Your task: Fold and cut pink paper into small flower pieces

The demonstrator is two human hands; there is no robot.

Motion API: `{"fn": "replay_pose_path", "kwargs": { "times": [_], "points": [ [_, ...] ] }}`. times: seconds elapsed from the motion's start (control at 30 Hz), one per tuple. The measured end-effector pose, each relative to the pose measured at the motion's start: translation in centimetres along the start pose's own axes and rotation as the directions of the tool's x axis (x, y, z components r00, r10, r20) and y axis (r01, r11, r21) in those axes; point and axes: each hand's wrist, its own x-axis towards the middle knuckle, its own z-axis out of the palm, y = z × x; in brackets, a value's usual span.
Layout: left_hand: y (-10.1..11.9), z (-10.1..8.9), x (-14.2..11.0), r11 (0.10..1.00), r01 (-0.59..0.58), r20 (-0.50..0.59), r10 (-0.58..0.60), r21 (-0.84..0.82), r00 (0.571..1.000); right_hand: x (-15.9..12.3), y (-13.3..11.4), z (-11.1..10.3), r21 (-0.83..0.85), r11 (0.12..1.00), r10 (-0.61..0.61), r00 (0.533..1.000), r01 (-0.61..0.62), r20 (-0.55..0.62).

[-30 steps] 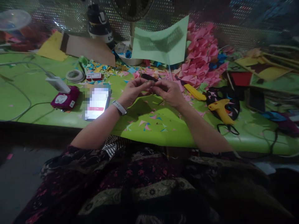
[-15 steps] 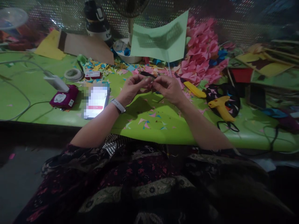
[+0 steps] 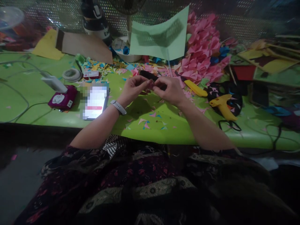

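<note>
My left hand [image 3: 134, 89] and my right hand [image 3: 170, 89] meet fingertip to fingertip above the green tabletop [image 3: 161, 132]. Both are closed in a pinch. Whatever lies between the fingers is too small and dim to name; a hint of pink shows there. Just behind the fingers is a dark object [image 3: 148, 75], partly hidden by them. Pink, white and blue paper scraps [image 3: 146, 125] lie on the table below my hands. A heap of folded pink paper pieces [image 3: 203, 47] rises behind my right hand.
Left of my forearm lies a lit phone [image 3: 95, 103], beside a purple box [image 3: 62, 99] with a white plug. On the right are a yellow-handled tool [image 3: 195, 88] and a yellow glue gun [image 3: 221, 104]. A light green sheet [image 3: 159, 40] stands at the back, near a dark bottle [image 3: 95, 23].
My hands stay together at nearly the same spot, with fingers slightly shifted and drawn in closer. The whole view has moved a little; the objects on the table keep their places.
</note>
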Motion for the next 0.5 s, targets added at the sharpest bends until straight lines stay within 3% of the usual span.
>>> {"fn": "replay_pose_path", "kwargs": {
  "times": [0.2,0.5],
  "points": [
    [0.79,-0.48,-0.23,0.999,0.004,-0.013,-0.004,-0.039,1.000,0.50,0.08,-0.48,0.330,0.937,0.113,0.993,-0.114,0.025],
    [0.74,-0.23,-0.20,0.989,0.079,-0.008,-0.081,-0.126,0.997,0.40,0.03,-0.57,0.467,0.867,0.130,0.984,-0.173,0.122]
  ]
}}
